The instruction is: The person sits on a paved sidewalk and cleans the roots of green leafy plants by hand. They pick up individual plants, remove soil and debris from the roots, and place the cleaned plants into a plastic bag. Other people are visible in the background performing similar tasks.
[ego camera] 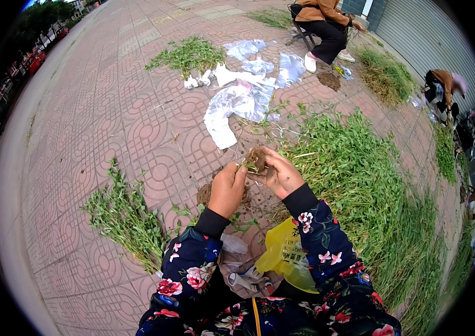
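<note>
Between my two hands is a clump of brown soil [256,158] with a few small green leaves at its lower edge. My right hand [283,174] cups the clump from the right, with fingers curled around it. My left hand [228,187] pinches the leafy side between thumb and forefinger. A heap of loose soil [204,195] lies on the paving, partly hidden behind my left hand. Just right of my hands spreads a large pile of cut leafy green plants [355,168]. Nearer my body rests a yellow plastic bag [284,256] bearing writing.
Clear plastic bags [241,101] lie ahead on the brick paving [145,122]. Bundled plants with white-wrapped bases [197,80] stand beyond. A smaller green bunch [128,222] lies to the left. A person on a stool [323,33] sits ahead right; another person [445,90] bends farther right.
</note>
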`<state>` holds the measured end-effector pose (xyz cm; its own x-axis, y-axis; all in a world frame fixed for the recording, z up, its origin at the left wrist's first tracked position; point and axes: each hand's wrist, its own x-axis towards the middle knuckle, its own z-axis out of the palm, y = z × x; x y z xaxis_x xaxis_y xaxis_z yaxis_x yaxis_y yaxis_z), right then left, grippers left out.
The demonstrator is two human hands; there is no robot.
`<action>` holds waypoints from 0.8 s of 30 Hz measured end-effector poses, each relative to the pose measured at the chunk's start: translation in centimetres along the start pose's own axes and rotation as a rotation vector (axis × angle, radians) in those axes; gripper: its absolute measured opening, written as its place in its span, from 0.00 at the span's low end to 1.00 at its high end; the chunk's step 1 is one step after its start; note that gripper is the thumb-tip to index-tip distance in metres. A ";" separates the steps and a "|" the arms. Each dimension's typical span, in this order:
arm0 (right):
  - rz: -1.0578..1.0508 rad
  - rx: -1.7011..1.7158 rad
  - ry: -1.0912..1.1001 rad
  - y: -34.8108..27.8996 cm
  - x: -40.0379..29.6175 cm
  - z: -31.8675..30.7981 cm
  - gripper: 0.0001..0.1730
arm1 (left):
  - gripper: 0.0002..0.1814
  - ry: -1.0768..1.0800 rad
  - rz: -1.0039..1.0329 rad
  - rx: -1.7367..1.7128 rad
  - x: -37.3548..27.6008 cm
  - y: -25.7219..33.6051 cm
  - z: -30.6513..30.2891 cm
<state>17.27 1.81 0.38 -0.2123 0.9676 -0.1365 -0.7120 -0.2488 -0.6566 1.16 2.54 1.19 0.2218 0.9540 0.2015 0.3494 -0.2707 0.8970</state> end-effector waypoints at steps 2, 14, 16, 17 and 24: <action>-0.013 0.048 -0.024 -0.1 -0.1 0.0 0.20 | 0.14 -0.008 0.038 0.077 0.0 -0.2 0.0; -0.010 -0.274 0.074 0.0 -1.1 1.1 0.30 | 0.11 -0.177 0.073 0.227 0.0 0.2 -0.5; -0.034 -0.320 0.086 0.2 -1.2 0.9 0.31 | 0.11 -0.193 0.093 0.238 0.1 0.1 -0.4; -0.045 -0.342 0.092 0.3 -1.1 0.8 0.32 | 0.11 -0.194 0.104 0.249 0.1 0.1 -0.4; -0.118 -0.511 0.083 0.8 -1.1 1.0 0.30 | 0.12 -0.286 0.119 0.223 0.2 -0.5 -1.0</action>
<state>16.33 0.54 0.74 -0.0824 0.9930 -0.0845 -0.3066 -0.1059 -0.9459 0.11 2.98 1.17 0.5068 0.8483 0.1531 0.4886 -0.4290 0.7598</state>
